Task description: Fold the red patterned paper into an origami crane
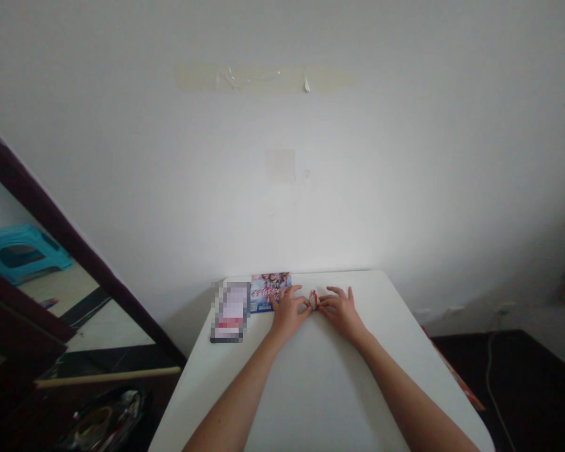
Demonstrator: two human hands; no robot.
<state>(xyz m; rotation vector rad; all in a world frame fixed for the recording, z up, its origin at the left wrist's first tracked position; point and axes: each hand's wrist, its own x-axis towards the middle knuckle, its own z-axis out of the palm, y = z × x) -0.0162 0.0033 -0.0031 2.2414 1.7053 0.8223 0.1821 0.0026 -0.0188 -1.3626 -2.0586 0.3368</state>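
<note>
A small white thing with red marks (314, 299) is pinched between my fingertips near the far side of the white table (320, 389); its kind is too small to make out. My left hand (289, 312) grips it from the left with thumb and forefinger, its other fingers spread over a colourful printed sheet (262, 302). From the right, my right hand (343, 312) holds the same thing in a pinch, the remaining fingers raised. Left of the sheet lies a phone-like slab (233, 311), its face blurred into blocks.
The table's far edge meets a pale wall (282, 220) with old tape marks. On the left are a dark-framed mirror (89, 295) showing a blue stool (23, 251), and a dark bag of odds and ends (106, 420) on the floor. A cable (489, 364) runs down at right.
</note>
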